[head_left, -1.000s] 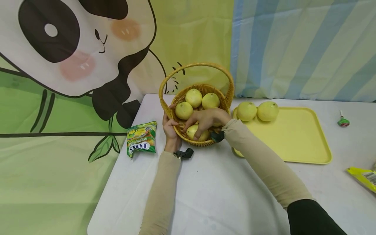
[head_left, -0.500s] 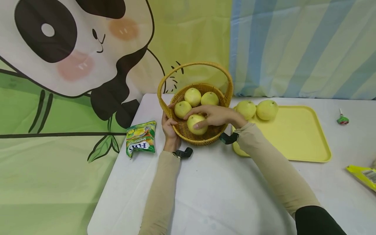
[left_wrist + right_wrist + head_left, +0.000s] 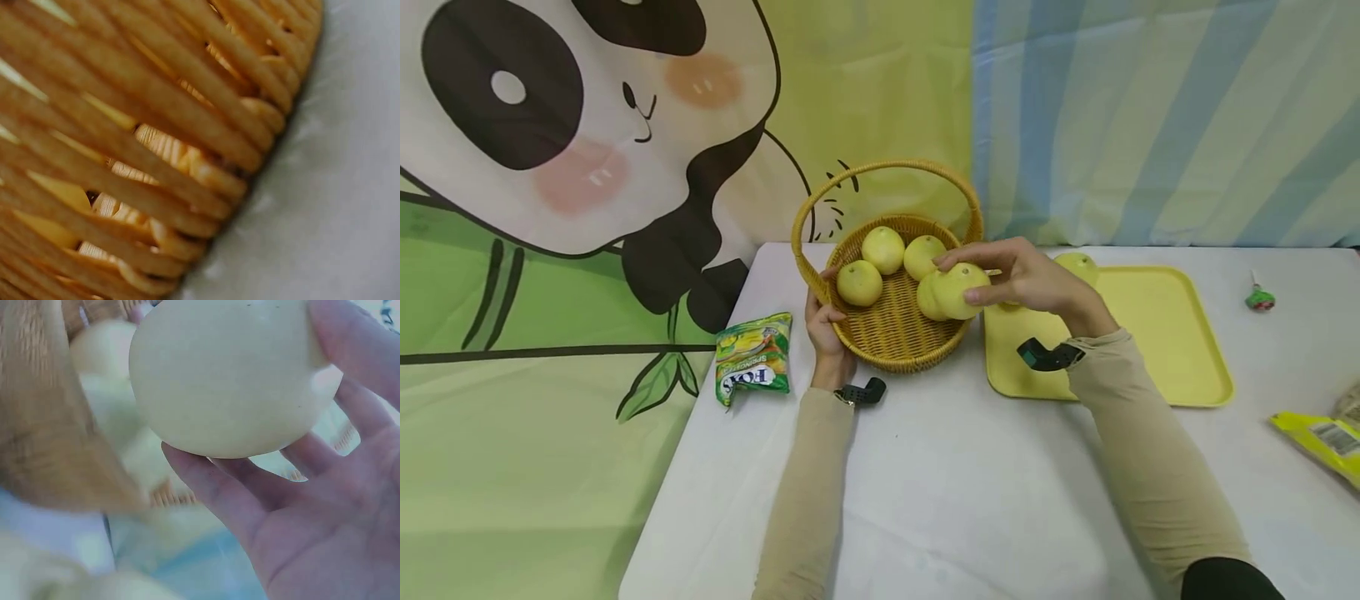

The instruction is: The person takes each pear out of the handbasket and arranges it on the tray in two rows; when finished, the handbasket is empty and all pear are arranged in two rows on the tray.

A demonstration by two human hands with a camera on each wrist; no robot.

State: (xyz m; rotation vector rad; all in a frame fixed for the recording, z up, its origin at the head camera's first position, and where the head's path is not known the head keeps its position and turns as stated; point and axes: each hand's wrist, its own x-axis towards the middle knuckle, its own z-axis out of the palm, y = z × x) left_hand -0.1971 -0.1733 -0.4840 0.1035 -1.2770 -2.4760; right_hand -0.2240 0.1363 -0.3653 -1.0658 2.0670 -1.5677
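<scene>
My right hand (image 3: 1037, 287) pinches a round yellow-green fruit (image 3: 961, 287) between thumb and fingers, above the right rim of a wicker basket (image 3: 898, 337). This fruit (image 3: 225, 375) fills the upper middle of the right wrist view. Several similar fruits (image 3: 882, 250) lie in the basket, one partly hidden behind the held fruit. At the basket's left side, my left hand (image 3: 826, 337) grips the rim near the handle, its fingers partly hidden. Close up in the left wrist view is the woven wall (image 3: 156, 156), with that hand out of sight.
Right of the basket lies a yellow tray (image 3: 1157, 342); a fruit (image 3: 1078, 265) at its back edge is partly covered by my right hand. A green candy packet (image 3: 754, 357) lies to the left. A lollipop (image 3: 1259, 297) and a yellow packet (image 3: 1318, 437) lie far right.
My right hand has lifted the fruit from the front of the basket and carried it right, to above the basket's right rim. The left hand keeps its hold on the basket.
</scene>
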